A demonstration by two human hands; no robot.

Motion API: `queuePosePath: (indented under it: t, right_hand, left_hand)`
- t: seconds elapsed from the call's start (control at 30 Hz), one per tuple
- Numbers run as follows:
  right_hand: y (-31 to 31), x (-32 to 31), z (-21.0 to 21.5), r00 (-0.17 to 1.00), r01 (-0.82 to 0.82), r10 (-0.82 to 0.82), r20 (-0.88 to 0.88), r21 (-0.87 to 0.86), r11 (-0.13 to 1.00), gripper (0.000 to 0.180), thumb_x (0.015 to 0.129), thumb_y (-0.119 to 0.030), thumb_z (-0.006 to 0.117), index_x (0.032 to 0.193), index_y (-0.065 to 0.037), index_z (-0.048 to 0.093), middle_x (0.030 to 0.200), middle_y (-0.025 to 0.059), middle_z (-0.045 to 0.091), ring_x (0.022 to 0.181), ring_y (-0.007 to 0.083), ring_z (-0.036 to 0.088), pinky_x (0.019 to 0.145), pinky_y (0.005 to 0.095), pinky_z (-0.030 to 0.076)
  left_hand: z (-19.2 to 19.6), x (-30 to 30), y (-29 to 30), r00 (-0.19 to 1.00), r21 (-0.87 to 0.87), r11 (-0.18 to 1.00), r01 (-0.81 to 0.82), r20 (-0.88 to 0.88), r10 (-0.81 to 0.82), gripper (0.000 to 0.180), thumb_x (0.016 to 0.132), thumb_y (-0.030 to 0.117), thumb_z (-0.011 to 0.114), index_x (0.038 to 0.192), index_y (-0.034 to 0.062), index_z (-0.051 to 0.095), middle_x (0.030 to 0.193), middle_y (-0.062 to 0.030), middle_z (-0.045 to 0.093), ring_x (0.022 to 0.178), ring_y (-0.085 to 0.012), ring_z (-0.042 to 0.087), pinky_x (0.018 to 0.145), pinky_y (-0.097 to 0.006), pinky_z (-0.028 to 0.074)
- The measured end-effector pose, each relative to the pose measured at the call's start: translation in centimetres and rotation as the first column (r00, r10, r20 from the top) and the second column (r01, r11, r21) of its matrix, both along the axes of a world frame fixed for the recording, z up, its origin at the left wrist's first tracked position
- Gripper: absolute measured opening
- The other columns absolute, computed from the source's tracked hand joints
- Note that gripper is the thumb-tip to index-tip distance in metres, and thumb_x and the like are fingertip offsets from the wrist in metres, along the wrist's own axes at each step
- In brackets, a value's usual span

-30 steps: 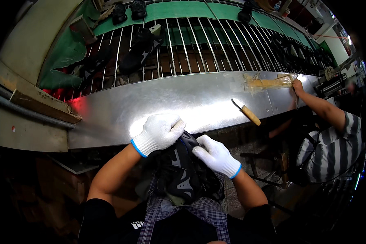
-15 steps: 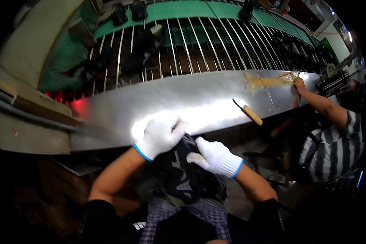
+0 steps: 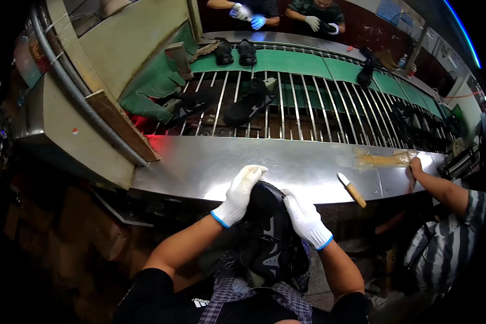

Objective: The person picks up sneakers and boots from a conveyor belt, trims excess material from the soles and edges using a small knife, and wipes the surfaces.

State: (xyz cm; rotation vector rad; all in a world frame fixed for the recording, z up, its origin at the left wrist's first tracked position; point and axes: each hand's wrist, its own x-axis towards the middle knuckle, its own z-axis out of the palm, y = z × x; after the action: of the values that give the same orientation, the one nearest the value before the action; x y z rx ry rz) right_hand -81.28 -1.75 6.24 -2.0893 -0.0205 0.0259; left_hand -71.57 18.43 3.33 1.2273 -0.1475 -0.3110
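Against my checked apron stands a black shoe (image 3: pixel 267 232) with grey trim, its far end up near the bench edge and a pale greenish piece showing at its near end. My left hand (image 3: pixel 240 197), in a white knit glove with blue cuff, is closed on the left side of that far end. Along the right side, my right hand (image 3: pixel 306 218), gloved the same way, grips the shoe's edge; some fingertips are hidden behind it. A knife (image 3: pixel 353 193) with a wooden handle lies on the metal bench (image 3: pixel 210 167) to the right.
Beyond the bench runs a rack of metal rollers (image 3: pixel 302 108) carrying black shoes (image 3: pixel 251 102). A green belt (image 3: pixel 291 62) lies farther back. A co-worker's hand (image 3: pixel 416 168) rests by a taped patch at the right. A beige housing (image 3: pixel 86 129) stands left.
My view has tilted up, showing people across the line. Both hands have moved apart to opposite sides of the shoe's far end; my right hand has left its upper face.
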Motion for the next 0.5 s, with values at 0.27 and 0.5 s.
queuePosePath:
  t: [0.27,0.5]
  right_hand:
    - [-0.6,-1.0,5.7,0.985,-0.066,0.103,0.139,-0.249,0.966,0.039,0.114,-0.035,0.054,0.134,-0.005,0.069,0.106,0.024,0.076,0.096,0.0453,0.075,0.089,0.0525,0.06]
    - [-3.3,4.7,9.8,0.909,-0.414,0.383,-0.167,-0.229,0.881,0.061,0.115,-0.055,0.041,0.131,-0.003,0.069,0.117,0.0238,0.078,0.106,0.0436,0.075,0.097,0.0506,0.056]
  left_hand:
    - [6.4,-2.7,-1.9,0.99,0.192,0.976,0.101,0.075,-0.117,0.032,0.104,0.006,0.065,0.134,-0.001,0.064,0.116,-0.0053,0.068,0.107,-0.0109,0.064,0.1,-0.028,0.052]
    - [8.2,-4.0,-2.5,0.999,-0.058,0.998,0.029,-0.031,-0.031,0.039,0.098,-0.005,0.049,0.134,-0.0004,0.062,0.12,-0.0096,0.067,0.113,-0.017,0.063,0.107,-0.031,0.049]
